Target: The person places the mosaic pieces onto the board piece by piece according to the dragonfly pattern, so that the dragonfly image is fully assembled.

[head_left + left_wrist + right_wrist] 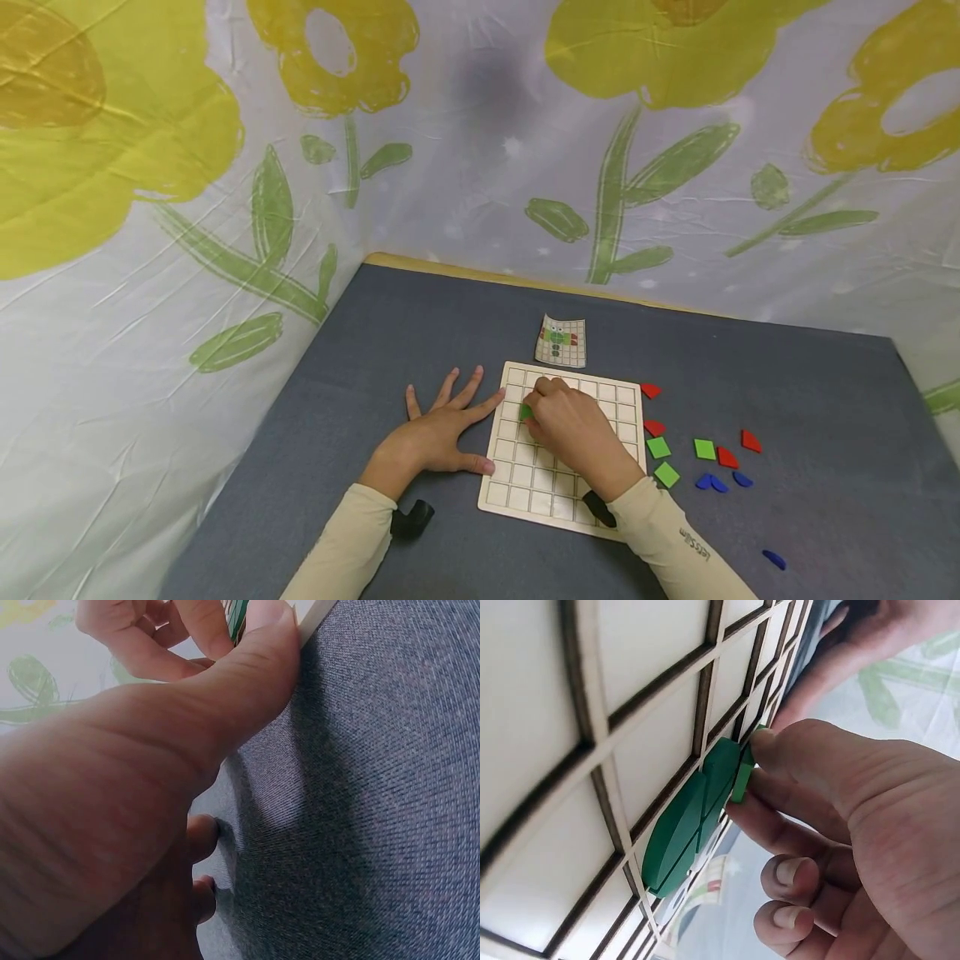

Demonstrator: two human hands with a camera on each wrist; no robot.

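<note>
Fingers splayed, the left hand (435, 437) is touching the left edge of the gridded board (540, 502) with thumb and forefinger; the right hand (577, 427) is pinching a light-green piece (526, 412) toward the board's far-left corner; the right sleeve (671, 529) is bearing "Let's Slim".

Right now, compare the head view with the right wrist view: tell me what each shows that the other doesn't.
Only the head view shows the red pieces, blue pieces and loose green squares on the table.

Only the right wrist view shows the dark green pieces on the board.

Both show the board, the left hand, and the right hand pinching a light green piece.
</note>
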